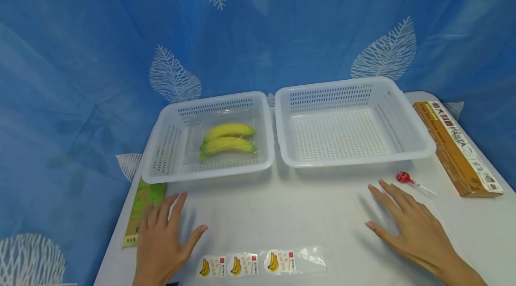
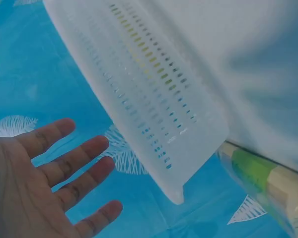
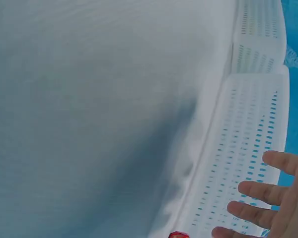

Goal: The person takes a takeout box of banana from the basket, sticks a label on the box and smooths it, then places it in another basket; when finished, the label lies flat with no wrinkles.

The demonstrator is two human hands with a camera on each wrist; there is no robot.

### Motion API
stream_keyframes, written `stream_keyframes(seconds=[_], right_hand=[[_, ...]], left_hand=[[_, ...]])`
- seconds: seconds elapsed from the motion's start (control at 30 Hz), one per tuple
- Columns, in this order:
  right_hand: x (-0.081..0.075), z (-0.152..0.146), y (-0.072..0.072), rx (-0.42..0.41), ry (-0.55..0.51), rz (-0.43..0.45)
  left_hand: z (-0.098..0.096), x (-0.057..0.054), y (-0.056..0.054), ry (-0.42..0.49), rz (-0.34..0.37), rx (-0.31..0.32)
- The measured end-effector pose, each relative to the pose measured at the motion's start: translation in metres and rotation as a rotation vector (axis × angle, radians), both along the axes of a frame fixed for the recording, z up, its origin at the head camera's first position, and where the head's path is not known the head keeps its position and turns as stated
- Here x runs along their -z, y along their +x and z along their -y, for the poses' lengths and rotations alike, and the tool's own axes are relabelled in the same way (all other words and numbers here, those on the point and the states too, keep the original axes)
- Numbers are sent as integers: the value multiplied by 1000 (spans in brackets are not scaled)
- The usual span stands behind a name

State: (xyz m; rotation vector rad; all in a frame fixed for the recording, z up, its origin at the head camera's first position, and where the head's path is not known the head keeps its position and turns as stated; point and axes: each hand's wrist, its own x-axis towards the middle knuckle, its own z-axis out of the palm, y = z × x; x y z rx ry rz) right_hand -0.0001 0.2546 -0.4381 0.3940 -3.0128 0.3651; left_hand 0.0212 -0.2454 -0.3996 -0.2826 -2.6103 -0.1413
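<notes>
Fingers spread, my left hand (image 1: 163,236) hovers at the table's left side, partly covering a green packet (image 1: 147,201) in the head view. My right hand (image 1: 415,227), also spread and holding nothing, is nearest a red lollipop (image 1: 404,177) with a pale stick. Between the hands, by the near edge, lies a clear strip of banana stickers (image 1: 243,265). Two yellow-green bananas (image 1: 227,145) in a clear wrapping rest inside the left white basket (image 1: 209,176). In the left wrist view, the left palm and straight fingers (image 2: 92,171) show beside that basket's perforated wall.
A second white basket (image 1: 359,160) with nothing in it stands close to the right of the first. Along the right edge of the white table (image 1: 282,214) lies a brown and white pasta box (image 1: 457,147). Behind everything hangs a blue leaf-patterned cloth (image 1: 282,21).
</notes>
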Motion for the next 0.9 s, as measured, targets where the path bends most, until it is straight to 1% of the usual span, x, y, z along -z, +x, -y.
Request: stream_keyframes(seconds=[0.07,0.13,0.23,0.3,0.37,0.43,0.5,0.6,0.7,0.77,0.9], right_hand=[[-5,1,-2,-18,-49,-32],[-13,3,-3,-30,-128,-37],[-25,6,-5,-36,-291,-6],[-33,8,-9,-58,-403,10],[-41,10,-13,-84,-480,23],[-49,12,-19,-122,-515,28],[-57,13,-26,-169,-538,25],[-70,16,-38,-250,-592,26],[-81,19,-52,-335,-642,27],[-86,22,-62,-374,-653,25],[-90,29,-79,-429,-654,35]], left_hand=[[2,-6,-2,12,-5,7],[5,-12,-5,21,-12,14],[8,-22,-9,21,-37,30],[9,-28,-12,23,-58,42],[10,-34,-15,31,-70,51],[11,-38,-19,49,-80,66],[12,-41,-22,65,-74,75],[17,-43,-30,101,-42,86],[25,-43,-38,135,-2,99],[32,-43,-44,157,7,114],[43,-41,-55,191,1,145]])
